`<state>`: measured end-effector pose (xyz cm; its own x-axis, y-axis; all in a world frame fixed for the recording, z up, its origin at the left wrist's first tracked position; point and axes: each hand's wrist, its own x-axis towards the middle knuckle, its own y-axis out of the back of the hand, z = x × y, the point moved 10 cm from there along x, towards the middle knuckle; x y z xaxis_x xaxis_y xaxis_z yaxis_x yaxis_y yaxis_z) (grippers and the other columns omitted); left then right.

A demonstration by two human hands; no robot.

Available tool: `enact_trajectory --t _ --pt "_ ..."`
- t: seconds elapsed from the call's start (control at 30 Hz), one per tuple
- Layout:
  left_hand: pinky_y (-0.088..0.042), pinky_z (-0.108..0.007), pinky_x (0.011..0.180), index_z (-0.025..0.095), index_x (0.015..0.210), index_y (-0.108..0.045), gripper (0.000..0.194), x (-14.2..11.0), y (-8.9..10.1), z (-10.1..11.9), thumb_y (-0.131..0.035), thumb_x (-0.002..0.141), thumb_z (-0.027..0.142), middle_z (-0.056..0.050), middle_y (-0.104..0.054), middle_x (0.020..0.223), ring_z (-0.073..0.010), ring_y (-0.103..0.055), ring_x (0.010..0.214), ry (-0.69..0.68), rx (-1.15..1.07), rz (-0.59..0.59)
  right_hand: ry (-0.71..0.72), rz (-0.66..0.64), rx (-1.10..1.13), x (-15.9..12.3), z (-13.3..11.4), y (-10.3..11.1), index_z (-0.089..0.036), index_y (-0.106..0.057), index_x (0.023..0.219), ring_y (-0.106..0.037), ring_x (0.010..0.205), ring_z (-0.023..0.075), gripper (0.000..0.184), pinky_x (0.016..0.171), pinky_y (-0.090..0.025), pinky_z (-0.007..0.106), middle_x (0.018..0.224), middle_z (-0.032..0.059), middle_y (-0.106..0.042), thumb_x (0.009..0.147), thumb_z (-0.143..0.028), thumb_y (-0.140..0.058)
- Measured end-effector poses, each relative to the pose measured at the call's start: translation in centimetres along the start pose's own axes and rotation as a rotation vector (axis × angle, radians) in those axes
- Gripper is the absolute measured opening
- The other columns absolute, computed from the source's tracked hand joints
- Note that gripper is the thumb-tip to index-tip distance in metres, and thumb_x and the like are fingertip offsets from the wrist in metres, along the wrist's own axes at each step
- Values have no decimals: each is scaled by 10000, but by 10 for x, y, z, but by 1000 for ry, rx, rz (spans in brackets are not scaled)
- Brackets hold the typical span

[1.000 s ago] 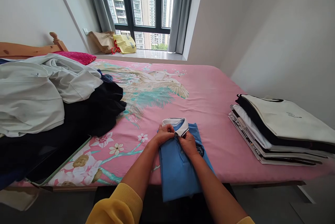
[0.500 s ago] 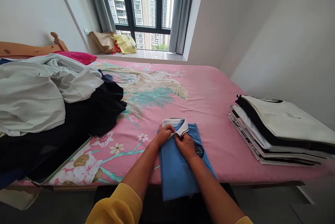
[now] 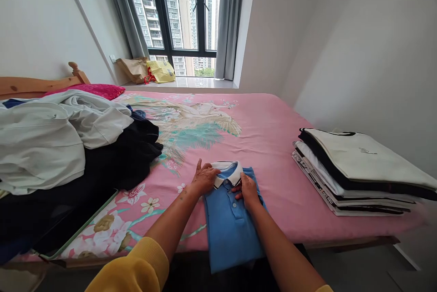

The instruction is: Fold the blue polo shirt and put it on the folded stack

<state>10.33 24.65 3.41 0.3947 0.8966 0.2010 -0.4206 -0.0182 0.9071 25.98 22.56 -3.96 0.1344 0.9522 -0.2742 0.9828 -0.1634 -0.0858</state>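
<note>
Resting on the blue polo shirt at lower centre, collar upward | left hand — loosely open, fingers on the white collar | right hand — half-curled at the collar's other side, grip apparently loose, hard to tell | folded stack at right

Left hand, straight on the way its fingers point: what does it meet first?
The left hand would meet the blue shirt's white collar first, on its near-left side. Its fingertips look to be at the edge, though depth makes actual contact hard to confirm.
</note>
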Motion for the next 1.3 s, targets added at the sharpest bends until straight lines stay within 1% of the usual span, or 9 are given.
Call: enact_trajectory --t 0.13,0.27,0.33,0.53,0.63,0.77,1.0,1.2,1.3 --pt "-54 -488 1093 276 851 -701 316 5 18 6 -482 710 96 -48 -672 808 -234 -523 965 -101 200 -34 27 -41 -66 5 -8 8 -187 -542 883 -574 521 145 339 338 -361 222 738 22 -609 729 -489 -533" --pt "-255 -433 955 250 844 -718 287 0 23 8 -516 676 136 -66 -657 805 -225 -532 885 -114 185 -42 258 136 -438 7 -43 43 -197 -563 942 -548 577 146 332 501 -424 263 732 2 -591 736 -456 -532" --pt "-279 -410 921 254 873 -717 266 -2 26 4 -510 722 178 -59 -680 869 -220 -534 910 -61 147 -18 364 183 -631 11 -65 46 -208 -581 933 -564 676 156 291 622 -444 285 820 18 -607 761 -434 -513" --pt "-290 -374 942 267 950 -699 281 14 28 -22 -438 863 325 -31 -690 1079 -218 -520 1078 218 44 29 533 -7 -1083 43 -102 -15 -192 -628 1038 -514 1047 224 290 848 -392 316 1107 91 -604 801 -297 -499" --pt "-311 -399 923 253 956 -703 247 24 20 -35 -545 780 320 -61 -702 1052 -250 -550 1053 299 56 -33 467 -123 -1249 60 -95 -34 -201 -658 983 -544 979 237 297 785 -394 310 1030 90 -642 701 -170 -572" --pt "-316 -431 895 263 896 -719 241 25 13 -42 -560 716 238 -70 -721 944 -266 -586 971 352 61 -95 484 -155 -1263 61 -94 -31 -214 -663 846 -556 899 203 228 731 -377 280 938 65 -643 687 -116 -533" --pt "-322 -385 888 237 850 -706 242 13 28 -36 -496 729 217 -61 -702 939 -239 -576 967 370 9 -32 741 -48 -1160 27 -105 -13 -193 -596 851 -508 900 165 207 800 -357 249 917 49 -602 749 -123 -430" --pt "-368 -253 610 215 710 -688 204 7 26 -48 -531 721 345 -30 -694 728 -174 -595 705 448 -163 -81 739 -220 -1155 25 -102 -27 -229 -623 926 -532 915 175 218 808 -353 264 934 25 -645 751 -176 -504" --pt "-357 -253 600 209 643 -670 205 11 21 -59 -554 705 366 -35 -681 691 -182 -593 713 517 -216 -58 595 -158 -1086 44 -99 -23 -234 -641 904 -556 900 196 171 779 -358 285 917 50 -658 771 -228 -535"
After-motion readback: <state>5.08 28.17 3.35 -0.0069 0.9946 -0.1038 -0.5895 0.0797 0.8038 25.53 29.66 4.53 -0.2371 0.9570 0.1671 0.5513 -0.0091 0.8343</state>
